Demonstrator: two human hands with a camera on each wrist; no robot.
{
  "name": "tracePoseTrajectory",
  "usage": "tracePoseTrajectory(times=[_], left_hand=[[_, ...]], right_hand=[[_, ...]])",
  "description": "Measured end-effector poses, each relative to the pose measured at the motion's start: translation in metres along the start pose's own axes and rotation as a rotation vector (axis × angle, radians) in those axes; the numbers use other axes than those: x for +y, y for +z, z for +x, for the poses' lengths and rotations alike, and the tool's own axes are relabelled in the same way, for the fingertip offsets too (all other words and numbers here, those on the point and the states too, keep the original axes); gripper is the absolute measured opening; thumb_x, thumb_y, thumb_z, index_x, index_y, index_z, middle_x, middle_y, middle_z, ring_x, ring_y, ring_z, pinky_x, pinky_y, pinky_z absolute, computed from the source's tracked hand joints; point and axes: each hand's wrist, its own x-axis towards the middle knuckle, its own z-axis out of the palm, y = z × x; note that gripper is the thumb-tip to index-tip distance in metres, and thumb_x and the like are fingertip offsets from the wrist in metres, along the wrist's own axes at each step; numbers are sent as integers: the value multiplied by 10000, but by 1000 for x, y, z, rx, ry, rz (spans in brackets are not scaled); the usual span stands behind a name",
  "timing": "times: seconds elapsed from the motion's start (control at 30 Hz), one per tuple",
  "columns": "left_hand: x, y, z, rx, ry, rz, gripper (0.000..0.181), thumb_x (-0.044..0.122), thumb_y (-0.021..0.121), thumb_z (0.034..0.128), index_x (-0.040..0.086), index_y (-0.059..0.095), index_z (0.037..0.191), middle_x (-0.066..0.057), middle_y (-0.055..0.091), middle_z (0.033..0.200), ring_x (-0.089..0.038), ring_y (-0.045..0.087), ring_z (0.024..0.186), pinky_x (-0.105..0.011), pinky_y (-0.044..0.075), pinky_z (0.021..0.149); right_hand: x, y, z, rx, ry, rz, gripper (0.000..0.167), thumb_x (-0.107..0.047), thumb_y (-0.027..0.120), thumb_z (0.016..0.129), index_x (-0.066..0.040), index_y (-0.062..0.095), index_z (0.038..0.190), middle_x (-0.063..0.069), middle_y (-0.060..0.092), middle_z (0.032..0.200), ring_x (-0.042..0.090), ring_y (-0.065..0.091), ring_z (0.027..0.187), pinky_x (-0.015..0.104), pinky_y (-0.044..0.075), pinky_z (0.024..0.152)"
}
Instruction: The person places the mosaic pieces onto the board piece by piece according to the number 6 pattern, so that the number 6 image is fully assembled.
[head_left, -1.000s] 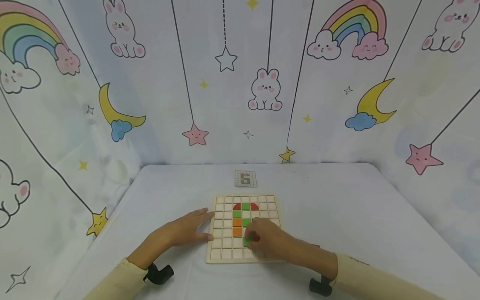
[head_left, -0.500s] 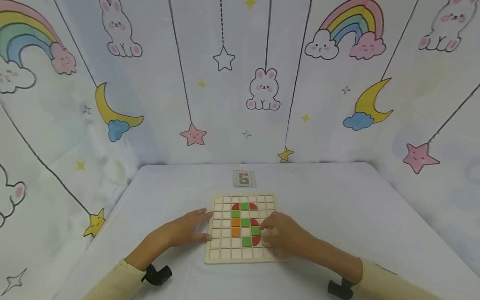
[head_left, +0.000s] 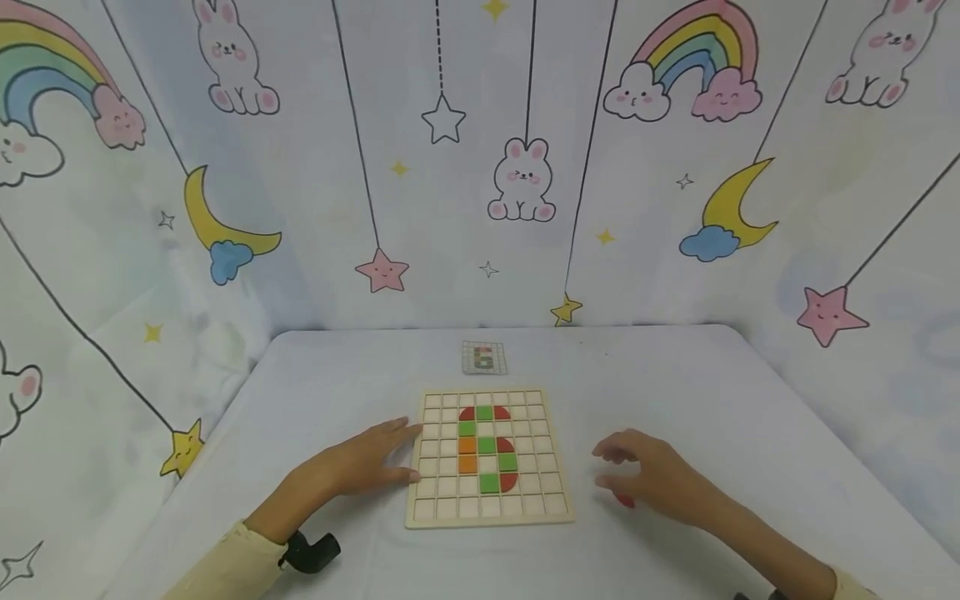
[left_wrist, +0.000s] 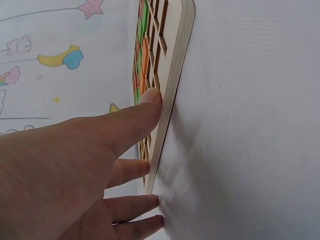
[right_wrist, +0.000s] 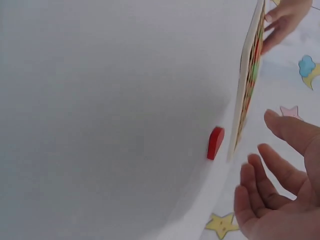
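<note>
A wooden grid board [head_left: 551,506] lies flat in the middle of the table, with red, green and orange pieces set in its cells in the shape of a 6. My left hand [head_left: 367,458] rests against the board's left side; in the left wrist view its thumb [left_wrist: 151,97] touches the rim. To the right of the board, my right hand [head_left: 652,475] hovers with loosely bent fingers and nothing in them. Partly hidden beneath it is a loose red piece [head_left: 624,500] with a rounded side, seen whole as a red piece [right_wrist: 216,143] in the right wrist view.
Behind the board lies a small card [head_left: 484,358] printed with a grid and a coloured 6. A white cloth covers the table [head_left: 360,550], and a patterned backdrop [head_left: 465,208] with rabbits, stars and moons stands around it.
My right hand has left the board and moved right, above the loose red piece. Its fingers no longer cover the lower right pieces in the grid. The left hand stays at the rim.
</note>
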Motion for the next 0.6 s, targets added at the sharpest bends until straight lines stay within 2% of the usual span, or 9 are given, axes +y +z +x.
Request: tracePoseTrajectory(times=[0.2,0.37,0.43,0.6], left_hand=[[1,-1,-2,-3,-1,-16,814,491,762,956,103,454,1602,-236,370,1668,-423,356,1548,-602,347,1240],[1,0,-2,1,6,-12,815,489,763,956,98,455,1601,-242,373,1665,-427,359,1545,-604,347,1239],[0,0,-1,2,6,-4,811,488,760,959,103,454,1603,-237,374,1666,-421,359,1547,-600,346,1241],[-1,0,0,-3,-1,6,807,502,749,965,122,448,1610,-218,367,1676,-400,349,1558,-585,337,1253]], right_hand=[[9,-6,-12,-59,104,-7,379,-262,885,857,-154,714,1178,-50,691,1100,204,651,1109,486,593,971],[11,-5,-16,-69,173,-47,343,-178,894,833,-161,720,1129,-60,683,1055,172,633,1050,475,606,970],[11,-5,-16,-75,183,-67,320,-185,895,838,-174,722,1108,-71,671,1028,151,615,1016,459,609,966],[14,-3,-18,-83,118,-104,247,-152,876,856,-187,716,1040,-90,650,970,129,595,959,412,608,925]])
